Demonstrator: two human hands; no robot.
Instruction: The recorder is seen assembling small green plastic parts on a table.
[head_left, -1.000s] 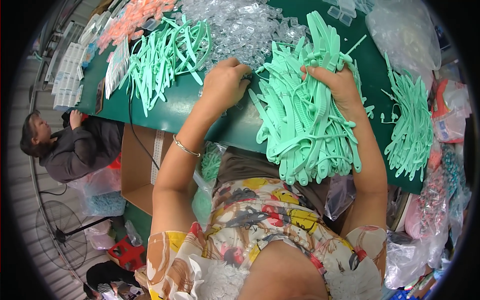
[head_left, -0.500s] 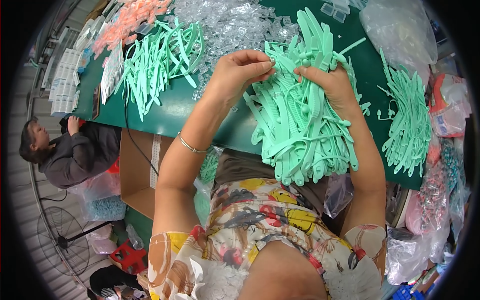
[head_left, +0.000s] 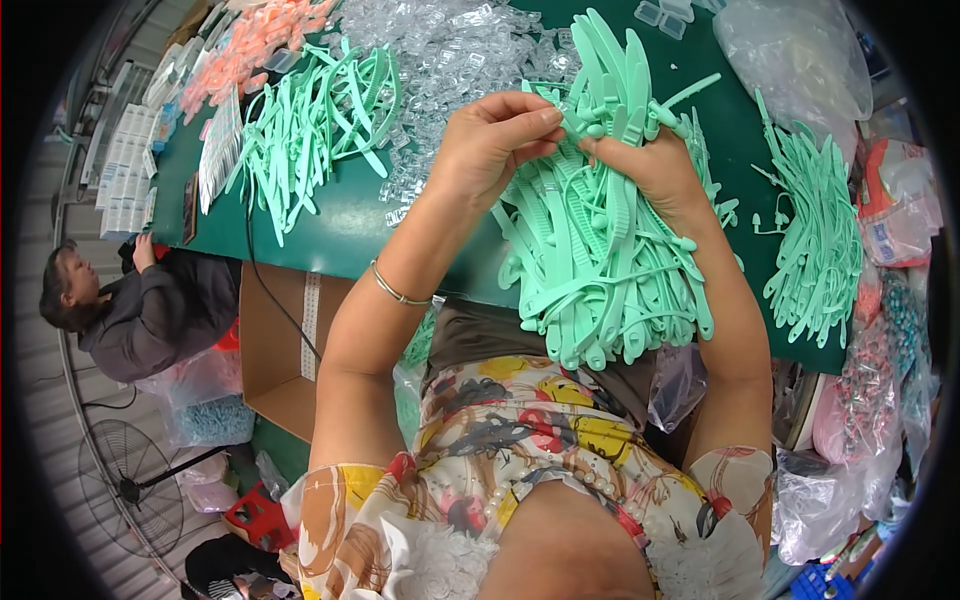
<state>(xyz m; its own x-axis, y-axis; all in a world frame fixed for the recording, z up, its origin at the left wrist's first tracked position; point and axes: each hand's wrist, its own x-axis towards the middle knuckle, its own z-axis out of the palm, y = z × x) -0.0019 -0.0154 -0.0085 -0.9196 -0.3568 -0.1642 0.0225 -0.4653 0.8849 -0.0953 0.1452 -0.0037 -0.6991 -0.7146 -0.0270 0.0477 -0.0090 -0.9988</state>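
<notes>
A thick heap of mint-green ridged plastic straps (head_left: 600,270) hangs over the near edge of the green table, toward my lap. My right hand (head_left: 662,170) wraps round several straps at the heap's upper part, their rounded ends standing up past my thumb. My left hand (head_left: 500,140), with a bangle on its wrist, pinches at the upper left of the same heap. Thumb and forefinger touch or nearly touch a strap there; what lies between them is hidden. Behind the left hand spreads a pile of small clear plastic buckles (head_left: 455,50).
More mint straps lie in a pile at left (head_left: 315,125) and a bundle at right (head_left: 815,235). Coral pieces (head_left: 250,50) sit far left. A clear plastic bag (head_left: 790,55) stands far right. A black cable (head_left: 250,250) runs past a cardboard box (head_left: 275,350). Another person (head_left: 150,300) sits at left.
My left hand has moved slightly right and up, bringing its pinched fingertips against the straps by my right thumb. My right hand keeps its grip, tilted a little leftward.
</notes>
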